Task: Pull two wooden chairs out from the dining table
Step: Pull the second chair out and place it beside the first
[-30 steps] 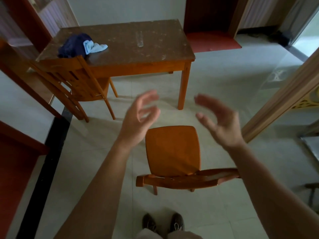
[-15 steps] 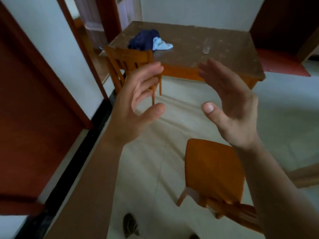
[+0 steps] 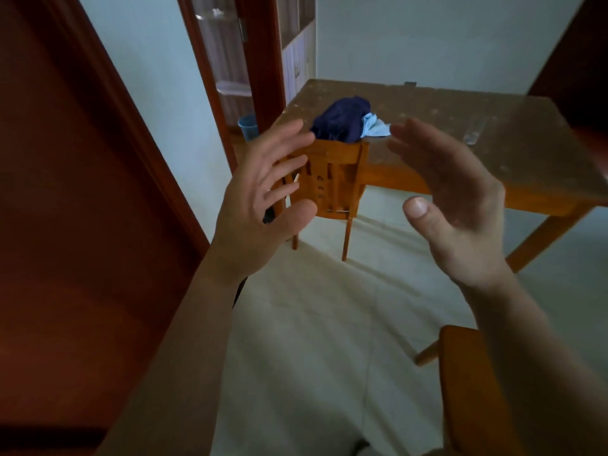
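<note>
A wooden chair (image 3: 332,182) stands tucked against the left side of the brown dining table (image 3: 513,153), its slatted back towards me. A second wooden chair (image 3: 467,383) stands apart from the table at the lower right, only its seat showing. My left hand (image 3: 263,205) is raised with fingers spread, in front of the tucked chair's left side and holding nothing. Held up to the right of that chair, palm facing left, my right hand (image 3: 454,205) is also empty. Neither hand touches a chair.
Dark blue and light blue cloth (image 3: 348,125) lies on the table behind the tucked chair. A red-brown door and frame (image 3: 82,192) fill the left. A doorway with a blue bin (image 3: 247,125) lies beyond. Pale tiled floor (image 3: 312,324) stretches between me and the table.
My view has swung left and moved closer to the tucked chair. The pulled-out chair has slid to the lower right corner. Both hands stay raised and empty.
</note>
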